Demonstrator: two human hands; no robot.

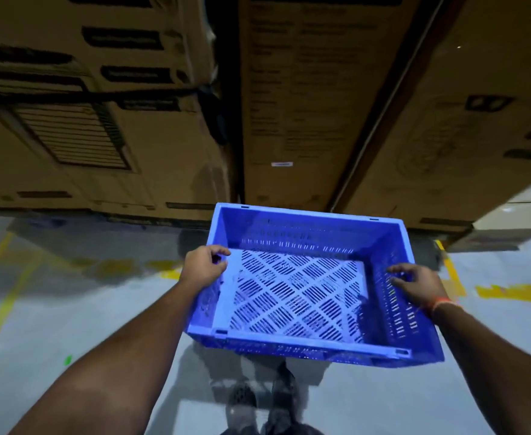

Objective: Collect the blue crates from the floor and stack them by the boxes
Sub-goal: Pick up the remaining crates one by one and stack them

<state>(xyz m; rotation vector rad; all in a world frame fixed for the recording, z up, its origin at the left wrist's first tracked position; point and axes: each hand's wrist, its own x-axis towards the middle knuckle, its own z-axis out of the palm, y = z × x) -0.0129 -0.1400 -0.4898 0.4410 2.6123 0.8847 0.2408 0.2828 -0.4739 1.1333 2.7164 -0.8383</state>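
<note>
An empty blue crate (301, 296) with slotted walls and floor hangs in front of me, above the grey floor and my feet. My left hand (204, 266) grips its left rim. My right hand (414, 282) grips its right rim, fingers curled over the edge. The crate's far end points at the tall cardboard boxes (308, 105), close to their base. No other crate shows.
Large cardboard boxes (69, 120) form a wall across the whole far side. Yellow floor lines (509, 291) run along the grey concrete near their base. A smaller box (506, 227) sits at the right.
</note>
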